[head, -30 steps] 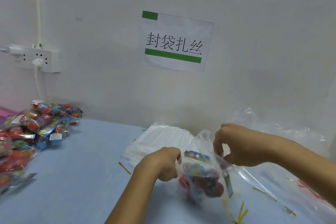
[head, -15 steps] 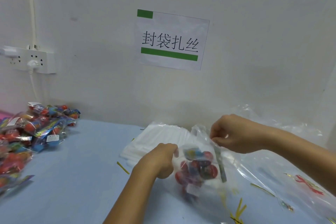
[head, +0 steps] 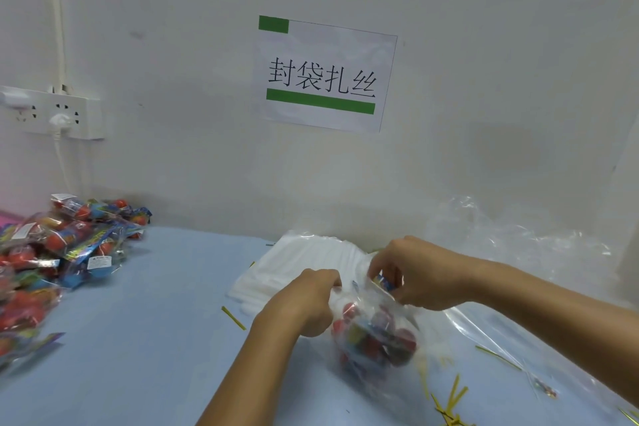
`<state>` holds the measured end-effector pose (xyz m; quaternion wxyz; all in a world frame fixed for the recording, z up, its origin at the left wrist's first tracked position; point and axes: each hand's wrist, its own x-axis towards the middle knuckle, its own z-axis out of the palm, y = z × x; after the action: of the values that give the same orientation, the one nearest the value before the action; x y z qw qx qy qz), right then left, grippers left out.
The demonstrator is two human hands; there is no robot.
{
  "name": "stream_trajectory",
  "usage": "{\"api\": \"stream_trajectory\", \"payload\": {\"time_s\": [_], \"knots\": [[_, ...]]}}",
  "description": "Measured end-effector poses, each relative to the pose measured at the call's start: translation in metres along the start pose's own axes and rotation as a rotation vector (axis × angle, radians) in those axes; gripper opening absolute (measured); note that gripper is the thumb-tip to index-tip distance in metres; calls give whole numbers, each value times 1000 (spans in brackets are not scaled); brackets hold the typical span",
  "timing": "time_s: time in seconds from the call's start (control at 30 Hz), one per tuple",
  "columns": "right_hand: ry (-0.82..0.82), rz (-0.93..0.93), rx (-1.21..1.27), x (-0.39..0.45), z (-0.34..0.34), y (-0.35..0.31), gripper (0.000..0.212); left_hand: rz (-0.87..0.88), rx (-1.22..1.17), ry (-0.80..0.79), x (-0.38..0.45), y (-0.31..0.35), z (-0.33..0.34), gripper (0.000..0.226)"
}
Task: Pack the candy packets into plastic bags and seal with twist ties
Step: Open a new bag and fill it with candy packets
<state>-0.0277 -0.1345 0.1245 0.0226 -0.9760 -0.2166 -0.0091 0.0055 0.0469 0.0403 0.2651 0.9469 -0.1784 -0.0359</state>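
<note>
A clear plastic bag (head: 373, 353) with red and blue candy packets inside stands on the blue table in front of me. My left hand (head: 304, 301) grips the bag's left upper edge with curled fingers. My right hand (head: 415, 273) pinches the top of a candy packet (head: 382, 282) at the bag's mouth. A stack of flat white plastic bags (head: 297, 263) lies just behind my hands. Yellow twist ties (head: 449, 398) are scattered at the lower right, and one twist tie (head: 233, 317) lies left of my forearm.
A heap of loose candy packets (head: 62, 252) covers the table's left side. Crumpled clear plastic (head: 518, 245) lies at the back right against the wall. A power strip (head: 52, 112) with a white cord and a paper sign (head: 325, 74) hang on the wall.
My right hand came down and left toward my left hand, now at the bag's mouth on a packet top. The bag shifted slightly lower and right.
</note>
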Motion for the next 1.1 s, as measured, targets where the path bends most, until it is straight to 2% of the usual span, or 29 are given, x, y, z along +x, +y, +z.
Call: {"api": "stream_trajectory", "payload": {"time_s": [0.1,0.27,0.4,0.53,0.57,0.67,0.77,0.9,1.03,1.1], "knots": [[174,16,51,5,1,6,27,4,0,-3,0,0,0,49],[36,-22,111,6,17,0,28,26,19,-10,-1,-1,0,48],[89,40,-16,9,18,4,21,16,29,-38,-2,-1,-1,48],[230,68,-91,11,18,3,14,4,15,-43,-2,-2,-2,48],[217,63,-63,12,18,1,16,2,13,-42,-2,-2,-2,48],[9,88,54,13,19,1,30,-5,12,-45,-2,-1,-2,48],[-132,125,0,15,20,5,15,-10,4,-43,-3,-1,-2,49],[-140,172,-19,18,22,8,18,-15,-3,-47,-3,-1,-1,50],[-20,181,2,22,27,12,11,-20,-7,-51,-2,-1,-1,51],[-50,180,26,23,30,12,18,-20,-7,-51,-1,-1,-1,52]]}}
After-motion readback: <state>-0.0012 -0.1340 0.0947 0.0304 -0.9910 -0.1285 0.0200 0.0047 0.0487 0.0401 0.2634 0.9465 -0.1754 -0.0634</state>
